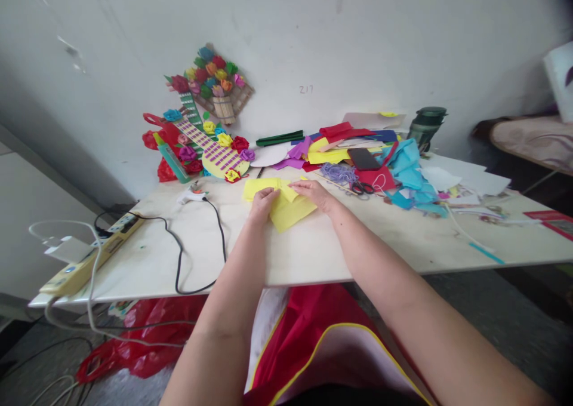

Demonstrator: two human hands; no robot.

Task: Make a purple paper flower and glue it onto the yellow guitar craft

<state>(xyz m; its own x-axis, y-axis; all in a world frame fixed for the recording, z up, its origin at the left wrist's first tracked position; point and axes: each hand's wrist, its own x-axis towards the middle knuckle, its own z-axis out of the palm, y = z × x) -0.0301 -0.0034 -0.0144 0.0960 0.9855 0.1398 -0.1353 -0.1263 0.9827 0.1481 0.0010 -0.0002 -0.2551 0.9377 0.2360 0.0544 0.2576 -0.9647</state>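
A sheet of yellow crepe paper (290, 214) lies at the middle of the white table (308, 258), partly folded over at its upper side. My left hand (264, 201) pinches its left part between thumb and fingers. At the upper right of the sheet, my right hand (314, 193) grips a folded edge with thumb and fingertips. Behind both hands another yellow piece (255, 187) shows; whether it joins the same sheet I cannot tell.
Left are a glue gun (193, 195), its black cord and a power strip (101, 255). Behind stand paper-flower decorations (219, 149) and a glue bottle (173, 160). Rightward lie scissors (362, 188), purple yarn (338, 173), a phone (363, 159), blue crepe paper (409, 167) and a dark green bottle (426, 128).
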